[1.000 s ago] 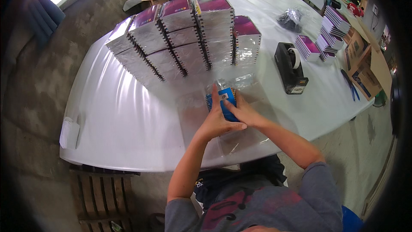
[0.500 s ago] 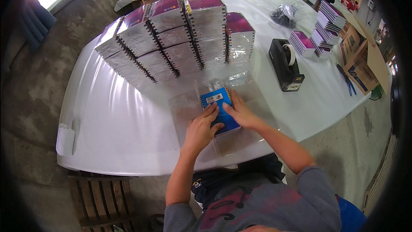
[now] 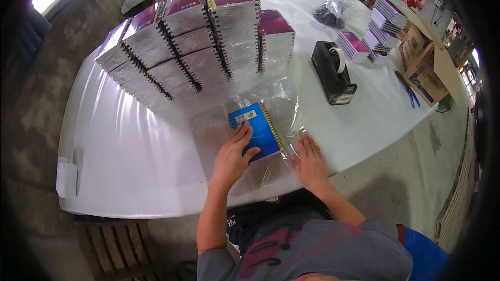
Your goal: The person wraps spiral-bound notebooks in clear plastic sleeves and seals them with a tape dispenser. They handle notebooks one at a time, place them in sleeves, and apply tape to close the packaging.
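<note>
A blue spiral-bound notebook [image 3: 264, 134] lies on a sheet of clear plastic film [image 3: 208, 135] near the front of the table. Rings run along both of its long sides, yellow on the right, and a white label sits near its top. My left hand [image 3: 232, 156] rests on the notebook's left part, fingers laid over the cover and thumb apart. To the right of the notebook, my right hand [image 3: 311, 164] lies flat with fingers stretched out, at the film's right side. The film is creased between the notebook and that hand.
Tall stacks of plastic-wrapped spiral notebooks [image 3: 192, 47] stand at the back left. A black tape dispenser [image 3: 333, 75], blue-handled pliers [image 3: 409, 89], purple-covered notebooks [image 3: 383, 28], a cardboard box [image 3: 424, 67] and a plastic bag [image 3: 333, 13] occupy the right side of the white table [image 3: 125, 161].
My right hand has left the notebook and moved right onto the film. My left hand stays on the cover. The whole view has shifted slightly.
</note>
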Tool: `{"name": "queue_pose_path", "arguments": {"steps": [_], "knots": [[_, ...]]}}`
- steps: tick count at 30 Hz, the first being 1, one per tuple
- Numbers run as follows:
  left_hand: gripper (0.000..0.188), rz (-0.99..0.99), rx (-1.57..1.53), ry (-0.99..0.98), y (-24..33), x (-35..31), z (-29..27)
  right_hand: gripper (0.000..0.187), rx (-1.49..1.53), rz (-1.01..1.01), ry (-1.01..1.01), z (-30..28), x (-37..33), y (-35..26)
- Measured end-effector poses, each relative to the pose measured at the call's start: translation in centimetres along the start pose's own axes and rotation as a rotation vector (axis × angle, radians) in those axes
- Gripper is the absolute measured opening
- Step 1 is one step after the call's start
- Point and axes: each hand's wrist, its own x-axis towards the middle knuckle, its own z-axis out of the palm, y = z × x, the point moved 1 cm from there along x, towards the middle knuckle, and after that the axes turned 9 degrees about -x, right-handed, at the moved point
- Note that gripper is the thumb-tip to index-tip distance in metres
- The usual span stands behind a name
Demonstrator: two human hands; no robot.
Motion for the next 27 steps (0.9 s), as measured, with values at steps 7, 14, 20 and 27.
{"name": "queue_pose_path", "arguments": {"steps": [7,14,20,27], "knots": [[0.054,0.015,-0.021,0.000,0.1,0.1,0.0,0.096,0.675,0.283,0.152,-2.0,6.8,2.5],[0.053,0.065,0.067,-0.014,-0.2,0.3,-0.1,0.089,0.629,0.269,0.005,-2.5,12.3,5.2],[0.054,0.057,0.011,0.015,-0.5,0.3,-0.1,0.061,0.899,0.241,0.051,-4.2,10.7,5.1],[0.055,0.070,-0.025,0.015,-0.6,0.3,0.0,0.028,0.493,0.032,0.270,-3.1,10.5,4.2]]}}
